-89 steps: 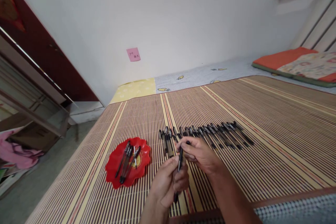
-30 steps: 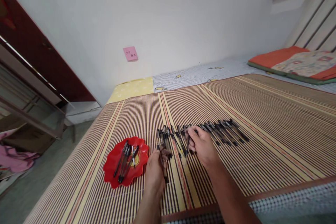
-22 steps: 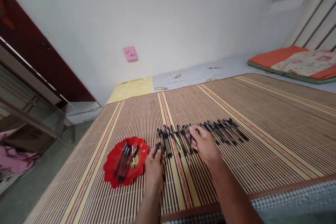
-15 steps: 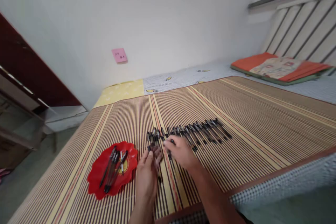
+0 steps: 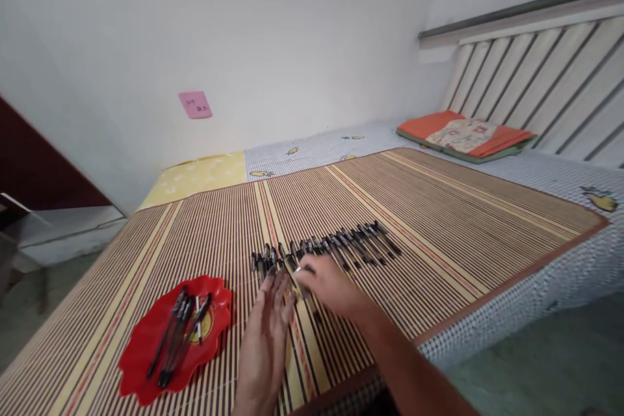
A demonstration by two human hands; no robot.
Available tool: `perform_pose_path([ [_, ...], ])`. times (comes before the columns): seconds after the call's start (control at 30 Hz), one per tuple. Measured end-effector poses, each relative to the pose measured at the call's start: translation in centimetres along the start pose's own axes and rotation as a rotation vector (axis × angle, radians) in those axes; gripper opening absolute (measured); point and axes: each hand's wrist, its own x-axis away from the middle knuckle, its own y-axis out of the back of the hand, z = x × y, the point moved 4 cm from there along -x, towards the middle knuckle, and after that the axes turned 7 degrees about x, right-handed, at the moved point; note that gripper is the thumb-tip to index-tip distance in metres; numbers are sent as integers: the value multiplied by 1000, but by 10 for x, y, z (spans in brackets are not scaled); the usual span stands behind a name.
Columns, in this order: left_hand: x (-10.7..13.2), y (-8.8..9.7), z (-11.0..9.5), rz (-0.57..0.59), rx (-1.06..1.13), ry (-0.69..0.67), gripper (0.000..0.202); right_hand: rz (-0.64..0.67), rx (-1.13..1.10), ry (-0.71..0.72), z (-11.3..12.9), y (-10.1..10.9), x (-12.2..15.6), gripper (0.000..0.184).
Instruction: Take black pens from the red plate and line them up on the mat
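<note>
Black pens [image 5: 363, 246] lie side by side in a slanting row on the striped mat. My left hand [image 5: 268, 325] is just in front of the row's left end, fingers stretched out and slightly smeared by motion. Close beside it, my right hand [image 5: 324, 283] is closed, with a dark pen end showing at its fingers; most of that pen is hidden. To the left, a red scalloped plate [image 5: 141, 338] holds several black pens [image 5: 178, 331] and a thin white stick-like piece [image 5: 198, 318].
The woven mat [image 5: 414, 208] covers a bed beside a white wall. A folded orange and green cloth [image 5: 468, 133] lies at the back right near the slatted white headboard [image 5: 536, 78]. A pink note [image 5: 195, 104] is on the wall.
The view has turned to the right, so the plate and pens appear further left. My left fingers have straightened out. My right hand stays closed near the row's left part.
</note>
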Motion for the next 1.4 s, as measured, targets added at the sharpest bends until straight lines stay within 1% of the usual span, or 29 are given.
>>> perform_pose_path([
  [0.03,0,1,-2,47,-38,-17,31,-47,84,-45,-16,27,-5,18],
  [0.1,-2,5,-5,107,-116,-28,36,-145,334,-127,-53,87,-16,19],
  [0.13,-3,7,-6,120,-148,-24,37,-173,494,-210,-74,116,-22,22],
  [0.17,-4,8,-8,128,-174,-21,37,-147,652,-303,-96,140,-28,24],
  [0.2,-5,9,-8,132,-196,-18,38,-139,711,-362,-116,160,-33,24],
  [0.23,-5,9,-9,136,-216,-16,39,-131,744,-409,-135,175,-38,24],
  [0.27,-5,8,-9,140,-234,-11,39,-109,772,-450,-152,184,-42,23],
  [0.33,-3,6,-7,146,-269,7,41,-83,804,-506,-179,189,-47,22],
  [0.43,-1,5,-5,150,-305,33,41,-49,819,-532,-207,176,-50,20],
  [0.53,0,7,-4,144,-316,35,39,-28,809,-517,-225,166,-50,18],
  [0.67,-1,7,-5,148,-323,34,39,-46,800,-503,-241,173,-52,21],
  [0.8,-1,7,-5,114,-326,47,44,-104,798,-485,-250,179,-58,27],
  [0.97,-1,8,-5,96,-324,49,47,-126,768,-434,-254,175,-64,28],
  [1.1,-3,9,-6,96,-327,39,47,-153,753,-412,-256,180,-61,32],
  [1.2,-4,9,-5,93,-343,55,46,-161,729,-400,-257,184,-55,29],
  [1.33,-3,10,-4,89,-340,62,46,-170,699,-390,-254,180,-50,21],
  [1.4,-3,10,-5,91,-330,60,46,-201,704,-397,-250,179,-49,20],
])
